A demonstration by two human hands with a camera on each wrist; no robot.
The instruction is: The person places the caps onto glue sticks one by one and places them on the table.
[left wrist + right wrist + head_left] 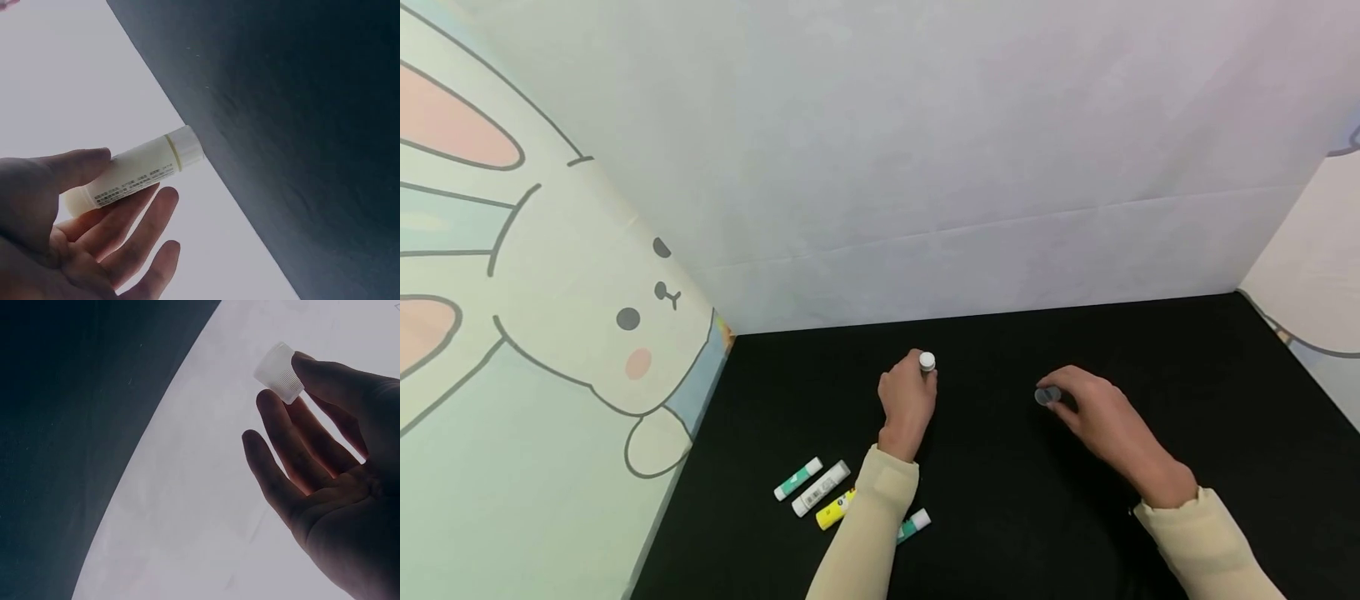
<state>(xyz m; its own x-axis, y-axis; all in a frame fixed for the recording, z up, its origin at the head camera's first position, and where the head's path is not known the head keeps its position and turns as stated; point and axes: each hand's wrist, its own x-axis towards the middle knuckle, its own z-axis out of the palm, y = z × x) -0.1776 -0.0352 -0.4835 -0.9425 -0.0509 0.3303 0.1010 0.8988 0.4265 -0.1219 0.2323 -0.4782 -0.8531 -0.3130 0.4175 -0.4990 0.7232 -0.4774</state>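
My left hand [907,404] grips a white glue stick [140,165] between thumb and fingers. Small dark print runs along the tube, and a thin yellowish ring marks it near the far end. From the head view mostly the white end of the stick shows, above the black table. Off to the right, my right hand [1093,412] pinches a small translucent cap [278,372] by its side with thumb and fingertips. Fine ribs line part of the cap's wall. The two hands are well apart.
On the black table [992,517] lie a green-and-white glue stick [798,479], a white glue stick [821,489] and a yellow glue stick [835,510]. The left sleeve partly covers another green-and-white stick [913,526]. A pale wall [970,275] stands behind the table.
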